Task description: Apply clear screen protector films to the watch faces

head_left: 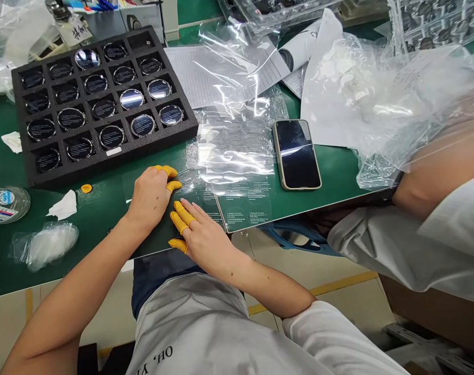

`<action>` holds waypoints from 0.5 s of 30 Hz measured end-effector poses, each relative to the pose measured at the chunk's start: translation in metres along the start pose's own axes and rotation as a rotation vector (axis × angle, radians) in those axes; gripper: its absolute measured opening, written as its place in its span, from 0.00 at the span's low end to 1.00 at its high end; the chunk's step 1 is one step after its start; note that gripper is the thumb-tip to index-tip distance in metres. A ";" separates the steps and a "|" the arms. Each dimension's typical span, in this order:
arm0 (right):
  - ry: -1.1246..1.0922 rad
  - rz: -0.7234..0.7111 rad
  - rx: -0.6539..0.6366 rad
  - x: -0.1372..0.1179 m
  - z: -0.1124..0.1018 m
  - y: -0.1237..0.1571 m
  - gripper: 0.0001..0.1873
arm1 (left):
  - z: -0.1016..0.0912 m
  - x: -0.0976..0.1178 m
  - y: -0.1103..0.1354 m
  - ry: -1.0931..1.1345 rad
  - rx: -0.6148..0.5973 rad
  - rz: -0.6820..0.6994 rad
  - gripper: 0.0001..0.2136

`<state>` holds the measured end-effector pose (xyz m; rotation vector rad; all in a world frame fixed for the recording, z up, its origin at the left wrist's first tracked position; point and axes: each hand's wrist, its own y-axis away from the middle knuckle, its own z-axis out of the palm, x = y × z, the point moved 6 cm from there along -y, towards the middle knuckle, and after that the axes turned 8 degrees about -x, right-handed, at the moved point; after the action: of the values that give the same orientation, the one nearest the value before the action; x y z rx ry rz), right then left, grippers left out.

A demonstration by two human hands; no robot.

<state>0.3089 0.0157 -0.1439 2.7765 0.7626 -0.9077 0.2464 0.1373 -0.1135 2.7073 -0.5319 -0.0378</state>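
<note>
Head view: holding the left hand (pixel 153 197) just left of the clear printed sheet (pixel 240 200), keeping the thumb and fingertips, in yellow covers, narrowly parted; cannot tell whether pinching any film between them. Laying the right hand (pixel 200 229) close by, back upward, stretching the fingers out flat toward the left hand and setting the thumb apart in a wide, unclosed grip; cannot tell whether touching the sheet's edge. Seeing the sheet spread near the front edge of the green table (pixel 338 177), under glossy plastic at its far part. Noting the phone (pixel 298 153) just right of the sheet, and the black foam tray (pixel 147 144) beyond the left hand, bearing round dark discs (pixel 112 136) in square compartments. Glimpsing another person's arm (pixel 444 161) at far right, beside crumpled plastic (pixel 377 104).
</note>
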 end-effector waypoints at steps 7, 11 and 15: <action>-0.013 0.009 0.010 0.000 0.002 0.000 0.22 | 0.001 0.000 0.001 -0.046 0.047 0.029 0.08; -0.018 0.006 0.051 0.001 0.001 0.003 0.24 | 0.005 0.002 0.001 -0.098 0.061 0.082 0.07; -0.118 -0.055 0.157 0.015 -0.018 0.005 0.23 | 0.006 0.004 0.000 -0.100 0.064 0.115 0.06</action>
<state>0.3314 0.0222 -0.1384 2.8147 0.7837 -1.1785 0.2498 0.1331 -0.1190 2.7424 -0.7298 -0.1280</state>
